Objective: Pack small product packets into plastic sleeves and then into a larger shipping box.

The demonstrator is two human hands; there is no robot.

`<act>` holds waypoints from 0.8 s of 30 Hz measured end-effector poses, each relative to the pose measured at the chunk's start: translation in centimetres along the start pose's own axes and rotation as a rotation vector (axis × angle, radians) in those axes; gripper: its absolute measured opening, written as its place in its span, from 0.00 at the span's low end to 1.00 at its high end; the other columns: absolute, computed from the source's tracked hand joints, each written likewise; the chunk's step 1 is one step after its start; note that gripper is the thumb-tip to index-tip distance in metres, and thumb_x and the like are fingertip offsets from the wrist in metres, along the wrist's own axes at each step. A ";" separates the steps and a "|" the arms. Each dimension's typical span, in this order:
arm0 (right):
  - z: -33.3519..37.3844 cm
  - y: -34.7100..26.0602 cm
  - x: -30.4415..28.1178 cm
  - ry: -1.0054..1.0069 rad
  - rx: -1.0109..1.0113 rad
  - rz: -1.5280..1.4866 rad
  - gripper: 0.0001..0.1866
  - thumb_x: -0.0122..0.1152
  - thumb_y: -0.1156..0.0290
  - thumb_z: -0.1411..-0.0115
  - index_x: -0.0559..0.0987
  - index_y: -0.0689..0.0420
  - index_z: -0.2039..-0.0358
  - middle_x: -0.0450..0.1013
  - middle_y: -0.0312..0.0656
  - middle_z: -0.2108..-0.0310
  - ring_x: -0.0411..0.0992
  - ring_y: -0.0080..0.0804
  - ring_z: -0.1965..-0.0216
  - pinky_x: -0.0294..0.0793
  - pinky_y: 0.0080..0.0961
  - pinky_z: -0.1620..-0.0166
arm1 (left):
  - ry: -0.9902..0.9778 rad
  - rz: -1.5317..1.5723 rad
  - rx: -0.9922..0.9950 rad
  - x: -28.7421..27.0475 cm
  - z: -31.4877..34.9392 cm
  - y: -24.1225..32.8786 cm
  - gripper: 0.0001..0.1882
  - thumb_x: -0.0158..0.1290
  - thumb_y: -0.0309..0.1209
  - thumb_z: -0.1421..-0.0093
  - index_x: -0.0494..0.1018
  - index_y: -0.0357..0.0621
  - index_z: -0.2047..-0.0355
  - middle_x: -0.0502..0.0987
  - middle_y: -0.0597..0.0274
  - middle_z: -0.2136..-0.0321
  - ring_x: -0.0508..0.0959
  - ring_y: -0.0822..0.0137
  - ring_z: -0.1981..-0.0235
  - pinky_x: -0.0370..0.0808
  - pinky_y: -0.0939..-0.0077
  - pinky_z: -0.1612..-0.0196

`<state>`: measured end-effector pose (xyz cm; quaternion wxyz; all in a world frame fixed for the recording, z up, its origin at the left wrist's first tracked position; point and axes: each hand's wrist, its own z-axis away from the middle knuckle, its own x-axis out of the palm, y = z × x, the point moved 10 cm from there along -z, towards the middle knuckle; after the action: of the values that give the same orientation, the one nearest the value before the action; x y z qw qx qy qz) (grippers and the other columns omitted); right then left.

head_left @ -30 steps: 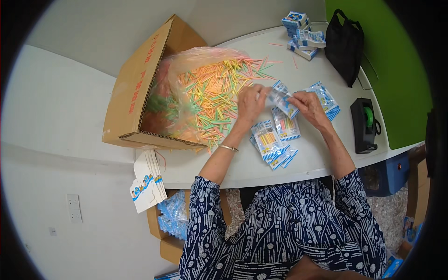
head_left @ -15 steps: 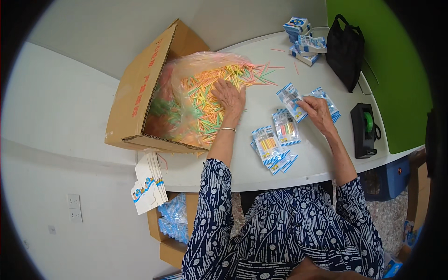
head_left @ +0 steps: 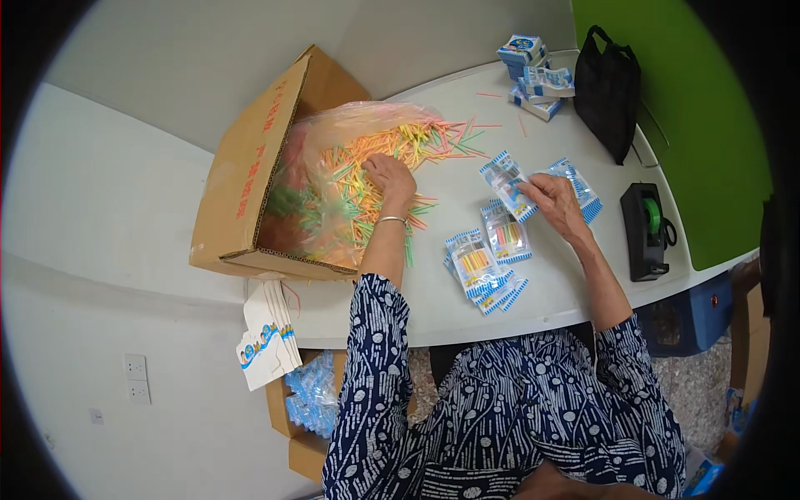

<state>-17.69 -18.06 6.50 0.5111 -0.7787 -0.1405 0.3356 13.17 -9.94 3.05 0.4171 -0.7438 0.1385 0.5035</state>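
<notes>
My left hand (head_left: 391,179) rests on a heap of thin coloured sticks (head_left: 354,156), orange, yellow, green and pink. Its fingers are curled in and drawn together at the heap; what they hold, if anything, is hidden. The heap spills from a clear plastic bag (head_left: 329,137) inside a cardboard box (head_left: 242,183) lying on its side. My right hand (head_left: 557,202) pinches a small blue-and-white clear packet (head_left: 505,177) between thumb and fingers, above the table. Below it lie a packet with coloured sticks showing (head_left: 506,231) and a small overlapping pile of similar packets (head_left: 475,262).
Another packet (head_left: 581,183) lies behind my right hand. At the right are a tape dispenser (head_left: 640,237) and a black bag (head_left: 607,100). Blue-and-white boxes (head_left: 522,52) stack at the back. White cards (head_left: 265,329) hang over the left edge, above a carton of blue packets (head_left: 312,392).
My left hand has shifted left and a little nearer over the sticks, its fingers going from spread to curled. The right hand and its packet have moved slightly left; the whole view has shifted slightly.
</notes>
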 end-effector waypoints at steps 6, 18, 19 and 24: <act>-0.8 0.0 1.5 -0.013 0.065 -0.065 0.18 0.58 0.63 0.42 0.71 0.63 0.82 0.60 0.31 0.86 0.54 0.19 0.81 0.53 0.24 0.77 | 0.089 0.254 -0.147 -0.1 0.6 -2.9 0.12 0.47 0.32 0.45 0.76 0.38 0.67 0.75 0.50 0.64 0.66 0.56 0.56 0.56 0.58 0.56; -4.0 2.3 16.0 0.061 0.578 -1.288 0.08 0.57 0.65 0.40 0.75 0.54 0.63 0.73 0.36 0.63 0.70 0.25 0.62 0.67 0.26 0.57 | 0.025 1.684 -0.248 -0.7 0.6 -6.3 0.19 0.42 0.42 0.36 0.61 0.35 0.61 0.76 0.44 0.68 0.76 0.55 0.70 0.70 0.58 0.64; -4.5 2.2 16.9 0.060 0.585 -1.287 0.08 0.57 0.65 0.40 0.75 0.54 0.63 0.73 0.36 0.63 0.70 0.25 0.62 0.67 0.26 0.57 | -0.022 1.938 -0.256 -0.9 1.2 -4.8 0.17 0.42 0.41 0.35 0.60 0.37 0.62 0.75 0.48 0.69 0.76 0.59 0.71 0.71 0.65 0.66; -6.2 1.8 22.1 0.136 0.705 -1.699 0.08 0.51 0.70 0.37 0.73 0.57 0.60 0.73 0.41 0.62 0.71 0.31 0.63 0.70 0.29 0.60 | 0.043 2.452 -0.312 -2.7 4.1 -0.9 0.09 0.41 0.33 0.33 0.63 0.39 0.66 0.74 0.51 0.68 0.75 0.64 0.69 0.75 0.71 0.65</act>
<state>2.45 -10.75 -1.94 0.8006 -0.2312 -0.5241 -0.1755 9.91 -6.87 5.18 -0.4255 -0.1727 0.6890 0.5607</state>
